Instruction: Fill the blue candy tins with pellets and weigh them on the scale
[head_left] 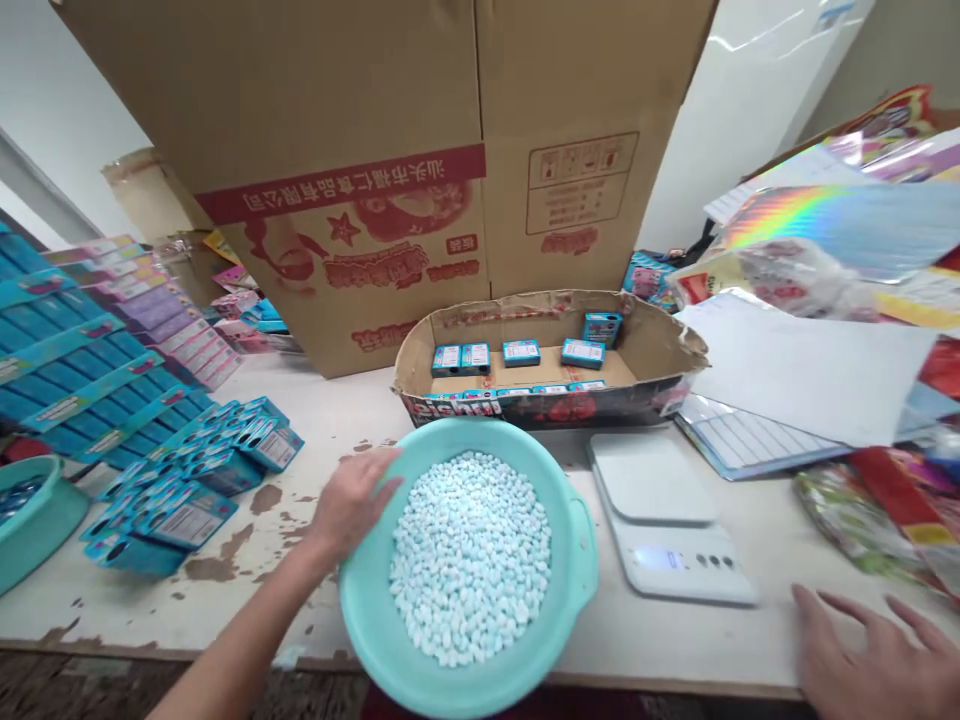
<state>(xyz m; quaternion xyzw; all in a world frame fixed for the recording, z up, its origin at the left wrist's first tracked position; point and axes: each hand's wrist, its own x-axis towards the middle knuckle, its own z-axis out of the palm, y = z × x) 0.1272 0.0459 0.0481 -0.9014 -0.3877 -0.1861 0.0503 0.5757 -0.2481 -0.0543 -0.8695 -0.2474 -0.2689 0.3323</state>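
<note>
A mint-green plastic basin (570, 640) full of small pale blue and white candies (472, 560) stands at the table's front edge. My left hand (356, 505) is at its left rim, thumb over the inner side and the other fingers bent along the edge. My right hand (874, 650) is low at the right, slightly blurred, with its fingers spread and nothing in them. Between the basin and that hand lies a white digital scale (660, 510), its small display lit and its plate bare.
Behind the basin, a cut-down cardboard tray (652, 365) holds several small blue boxes (583, 353). A large carton (360, 130) rises behind it. More blue boxes (187, 515) stand at the left, near another green basin (49, 520). Sheets (810, 365) and wrappers (877, 520) cover the right side.
</note>
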